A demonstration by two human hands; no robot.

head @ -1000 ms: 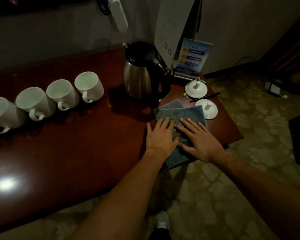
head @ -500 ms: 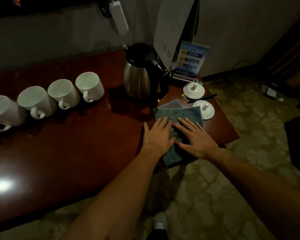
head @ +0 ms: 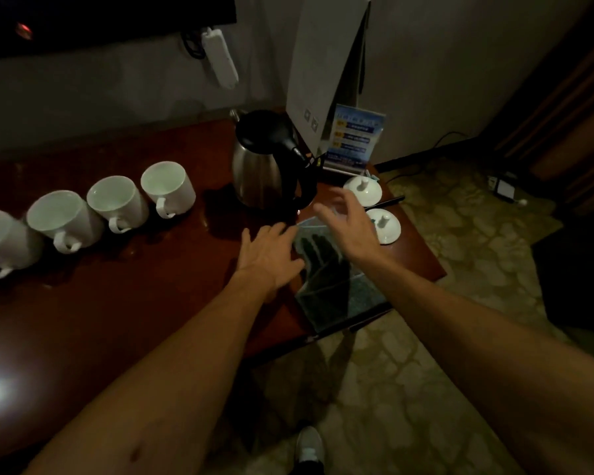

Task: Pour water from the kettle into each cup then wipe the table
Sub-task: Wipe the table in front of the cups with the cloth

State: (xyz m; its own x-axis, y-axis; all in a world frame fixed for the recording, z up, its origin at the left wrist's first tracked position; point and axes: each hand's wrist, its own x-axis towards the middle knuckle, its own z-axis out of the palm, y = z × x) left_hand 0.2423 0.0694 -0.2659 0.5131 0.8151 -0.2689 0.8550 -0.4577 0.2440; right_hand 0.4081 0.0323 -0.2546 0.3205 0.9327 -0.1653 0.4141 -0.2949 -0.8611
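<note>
Left hand (head: 271, 253): we keep it flat, fingers straight, on the table (head: 117, 303) at the left edge of the cloth (head: 336, 286); our guess is that it pins the cloth so it does not slide off the near edge.
Right hand (head: 348, 231): we hold it raised above the cloth, fingers spread and loosely bent, gripping nothing; its shadow falls dark on the cloth below, which tells us it is off the surface.
Cloth: folded, blue-grey, lying at the table's right front corner, one corner hanging just over the edge; placed within easy reach for the wiping step.
Kettle (head: 268, 166): steel body, black lid and handle, upright just behind the cloth, handle turned toward our right hand, which suits a right-handed lift.
Cups (head: 167, 186): four white ones in a row left of the kettle, handles toward us, mouths tilted our way by the wide lens; the light is too dim for us to say whether they hold water.
Lids (head: 386, 224): two white knobbed ones lie right of the kettle, set aside so the cups stay open for pouring.
Step in hand: we judge that the right hand is heading for the kettle's handle.
</note>
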